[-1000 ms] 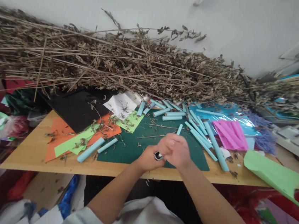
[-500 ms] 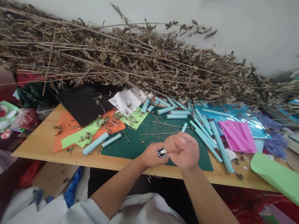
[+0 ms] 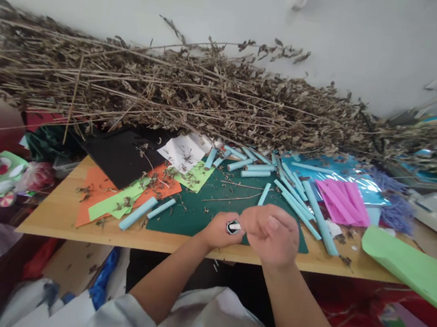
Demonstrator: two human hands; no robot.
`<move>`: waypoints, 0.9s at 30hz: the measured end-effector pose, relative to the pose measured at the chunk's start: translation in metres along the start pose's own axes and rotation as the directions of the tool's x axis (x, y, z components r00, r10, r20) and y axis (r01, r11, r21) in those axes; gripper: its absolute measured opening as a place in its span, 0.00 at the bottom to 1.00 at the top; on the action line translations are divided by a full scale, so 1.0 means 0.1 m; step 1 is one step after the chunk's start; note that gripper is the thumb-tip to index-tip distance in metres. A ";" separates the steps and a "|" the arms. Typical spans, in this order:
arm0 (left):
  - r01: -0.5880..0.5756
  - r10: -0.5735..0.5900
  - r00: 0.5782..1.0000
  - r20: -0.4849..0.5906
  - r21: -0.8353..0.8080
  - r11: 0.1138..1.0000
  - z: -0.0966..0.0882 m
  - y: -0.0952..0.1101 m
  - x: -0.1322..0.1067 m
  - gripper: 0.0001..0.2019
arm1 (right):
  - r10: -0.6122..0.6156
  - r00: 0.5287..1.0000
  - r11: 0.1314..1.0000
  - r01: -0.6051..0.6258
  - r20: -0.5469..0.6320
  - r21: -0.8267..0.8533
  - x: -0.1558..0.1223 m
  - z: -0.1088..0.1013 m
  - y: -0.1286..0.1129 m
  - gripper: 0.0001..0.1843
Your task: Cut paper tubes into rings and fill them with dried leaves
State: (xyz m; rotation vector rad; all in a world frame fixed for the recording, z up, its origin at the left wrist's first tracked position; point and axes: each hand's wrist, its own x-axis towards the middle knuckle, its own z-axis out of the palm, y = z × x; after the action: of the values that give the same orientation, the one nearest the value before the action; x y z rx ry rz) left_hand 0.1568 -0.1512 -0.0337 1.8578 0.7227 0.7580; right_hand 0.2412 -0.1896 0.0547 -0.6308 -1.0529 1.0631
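My left hand (image 3: 219,230) is closed around a small tube (image 3: 233,227), its dark, pale-rimmed mouth facing up with a white piece showing inside. Just to the right, my right hand (image 3: 273,234) has its fingers curled together beside the tube's mouth. Whatever those fingers hold, if anything, is hidden. Both hands are above the front part of a dark green mat (image 3: 181,222). Behind the right hand lies a thin light blue paper roll (image 3: 264,194). Several more light blue paper rolls (image 3: 257,174) are spread over the mat's back and right side.
Dried leafy stalks (image 3: 210,95) are heaped along the wall. Left on the wooden table (image 3: 51,213) are orange paper (image 3: 97,184), a black sheet (image 3: 120,156) and green strips (image 3: 116,207). Pink paper (image 3: 343,201) and a curled green sheet (image 3: 406,266) are at right.
My right hand has drawn slightly right of the tube, and more of the tube's mouth shows. My left hand keeps its grip. The view has shifted a little.
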 end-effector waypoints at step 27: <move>-0.052 0.049 0.997 -0.055 -0.049 0.997 0.00 -0.06 0.02 0.09 | -0.068 0.998 0.925 0.068 0.013 -0.374 -0.03 0.04 0.23 0.19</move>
State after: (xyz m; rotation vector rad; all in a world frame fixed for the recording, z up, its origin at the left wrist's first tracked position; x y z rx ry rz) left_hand 0.1568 -0.1470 -0.0391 1.8217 0.6861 0.8540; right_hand 0.2284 -0.1837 0.0352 -0.8940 -1.2824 0.8045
